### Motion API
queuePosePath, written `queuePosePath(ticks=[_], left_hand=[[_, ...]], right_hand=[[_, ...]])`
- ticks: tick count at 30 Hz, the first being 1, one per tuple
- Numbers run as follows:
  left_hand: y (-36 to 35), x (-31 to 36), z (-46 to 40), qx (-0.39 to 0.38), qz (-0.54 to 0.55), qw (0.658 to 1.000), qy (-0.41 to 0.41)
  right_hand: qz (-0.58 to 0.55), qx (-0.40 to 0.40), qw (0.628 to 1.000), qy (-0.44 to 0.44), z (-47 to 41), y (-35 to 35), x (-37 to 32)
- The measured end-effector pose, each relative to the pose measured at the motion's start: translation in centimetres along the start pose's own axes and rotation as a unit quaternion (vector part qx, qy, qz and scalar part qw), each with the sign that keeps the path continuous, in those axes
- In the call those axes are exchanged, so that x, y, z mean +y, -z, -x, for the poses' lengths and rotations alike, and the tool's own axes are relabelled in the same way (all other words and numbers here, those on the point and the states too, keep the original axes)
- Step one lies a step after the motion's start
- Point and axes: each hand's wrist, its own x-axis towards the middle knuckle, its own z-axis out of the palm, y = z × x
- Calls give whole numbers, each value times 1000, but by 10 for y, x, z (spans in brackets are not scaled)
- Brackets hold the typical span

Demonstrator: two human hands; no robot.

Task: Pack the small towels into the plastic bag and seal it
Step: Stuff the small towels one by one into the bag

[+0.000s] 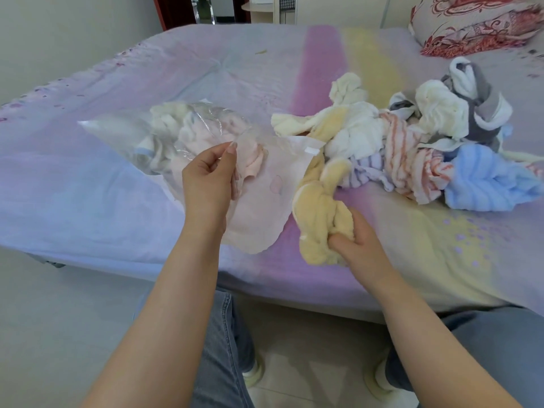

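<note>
Left hand [209, 175] fingers pinching the plastic bag [206, 148] mouth, right hand [354, 240] fingers clamped on a yellow towel [319, 207], loose towel pile [412, 142] toward the bed [88, 187] right edge.

Bed [123, 201]: lying across the scene, wearing a sheet in bands of pale blue, lilac, pink and yellow.
Plastic bag [259, 201]: resting on the bed left of centre, its mouth pointing near-right, towels showing through it.
Towel heap [412, 142]: sprawling on the right of the bed, just right of the bag; white, yellow, grey, striped and blue pieces tangling together.
Pillow [477, 25]: sitting at the far right corner, patterned in red.
</note>
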Motion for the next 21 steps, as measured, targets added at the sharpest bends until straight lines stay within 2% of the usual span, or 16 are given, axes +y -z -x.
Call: queuePosePath(ticks=[2, 5, 8, 11, 14, 18, 21], left_hand=[[-2, -1, 0, -1, -1, 1000, 1], [-3, 0, 1, 3, -3, 1000, 0], [1, -2, 1, 2, -3, 1000, -4], [3, -5, 1, 2, 0, 1000, -2], [2, -5, 3, 7, -10, 1000, -5], [5, 1, 3, 9, -4, 1000, -7], [9, 2, 4, 10, -17, 1000, -12]], right_hand=[[27, -13, 1000, -4, 1, -1, -9], [117, 11, 992, -36, -18, 7, -8], [338, -63, 935, -89, -47, 13, 15], [321, -139, 936, -31, -70, -2, 32], [277, -181, 943, -29, -82, -32, 31], [340, -133, 931, 9, -67, -53, 21], [421, -153, 894, 14, -30, -49, 2]])
